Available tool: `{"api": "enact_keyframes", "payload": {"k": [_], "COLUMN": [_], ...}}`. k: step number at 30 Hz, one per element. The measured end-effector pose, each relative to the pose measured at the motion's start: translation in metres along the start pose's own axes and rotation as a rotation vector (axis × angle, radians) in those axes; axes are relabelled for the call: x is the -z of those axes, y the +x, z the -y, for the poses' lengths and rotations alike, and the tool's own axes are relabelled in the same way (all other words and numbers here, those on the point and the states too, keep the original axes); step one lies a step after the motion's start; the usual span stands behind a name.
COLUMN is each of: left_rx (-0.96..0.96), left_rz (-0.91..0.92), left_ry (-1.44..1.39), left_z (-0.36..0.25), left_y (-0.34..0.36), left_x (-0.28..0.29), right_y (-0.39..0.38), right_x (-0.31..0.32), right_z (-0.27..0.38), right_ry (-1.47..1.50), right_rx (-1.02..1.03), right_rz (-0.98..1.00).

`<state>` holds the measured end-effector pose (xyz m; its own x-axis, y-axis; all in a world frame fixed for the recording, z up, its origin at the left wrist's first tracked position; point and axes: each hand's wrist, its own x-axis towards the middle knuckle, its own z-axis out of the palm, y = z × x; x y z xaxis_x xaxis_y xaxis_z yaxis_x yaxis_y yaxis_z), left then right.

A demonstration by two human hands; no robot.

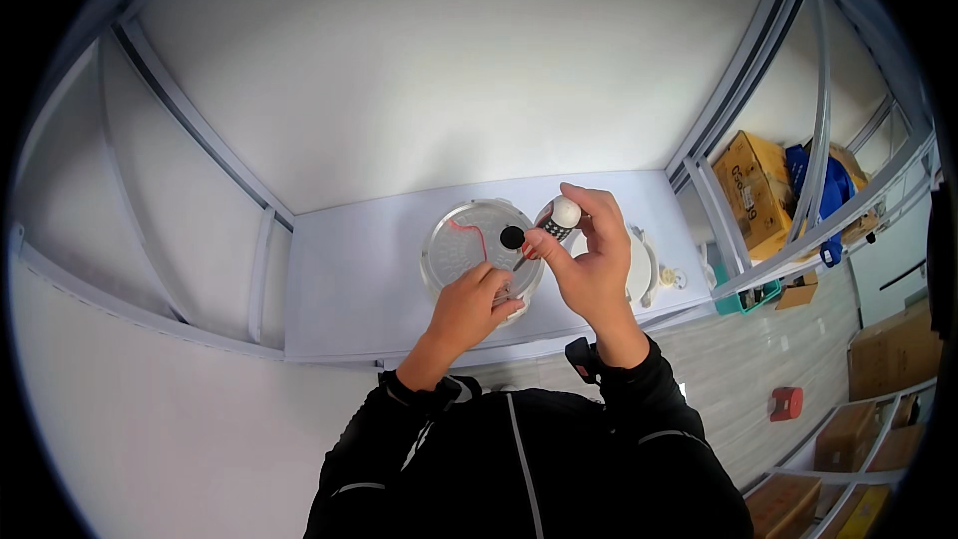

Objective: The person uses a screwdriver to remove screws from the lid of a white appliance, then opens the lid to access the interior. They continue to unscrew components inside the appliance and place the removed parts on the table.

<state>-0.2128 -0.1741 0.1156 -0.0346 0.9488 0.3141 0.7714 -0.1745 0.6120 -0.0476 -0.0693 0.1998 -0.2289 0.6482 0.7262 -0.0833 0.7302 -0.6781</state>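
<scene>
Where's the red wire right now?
In the head view, the red wire curves over the upper left of the round silvery disc, just beyond the left hand.

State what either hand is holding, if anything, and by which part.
The right hand holds a small, white-ended, bottle-like object by its body. Whether the left hand, at the round metal disc, grips anything cannot be told.

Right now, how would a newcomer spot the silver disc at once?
Find the pale table in front of the big white wall. Near the table's middle lies the round silver disc, with the left hand over its near part. Its shiny metallic face and the curved red strand on it set it apart from the white round piece to its right.
</scene>
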Motion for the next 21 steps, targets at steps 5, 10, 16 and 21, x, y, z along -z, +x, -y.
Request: {"api": "enact_keyframes", "payload": {"k": [5, 10, 16, 21], "left_rx": [-0.09, -0.144, -0.069, -0.046], "left_rz": [-0.13, -0.229, -0.261, -0.297], "left_ry": [-0.097, -0.023, 0.062, 0.027], "left_z": [0.003, 0.023, 0.036, 0.043], "left_y": [-0.015, -0.03, -0.039, -0.043], "left_x": [0.009, 0.022, 0.03, 0.023], "right_y": [-0.003, -0.005, -0.011, -0.014], "right_x": [0.002, 0.003, -0.003, -0.008], "right_z": [0.003, 0.004, 0.004, 0.003], "right_ry": [0.045, 0.039, 0.091, 0.054], "right_rx": [0.003, 0.034, 0.002, 0.041], "right_rz": [-0.009, 0.0, 0.015, 0.047]}}
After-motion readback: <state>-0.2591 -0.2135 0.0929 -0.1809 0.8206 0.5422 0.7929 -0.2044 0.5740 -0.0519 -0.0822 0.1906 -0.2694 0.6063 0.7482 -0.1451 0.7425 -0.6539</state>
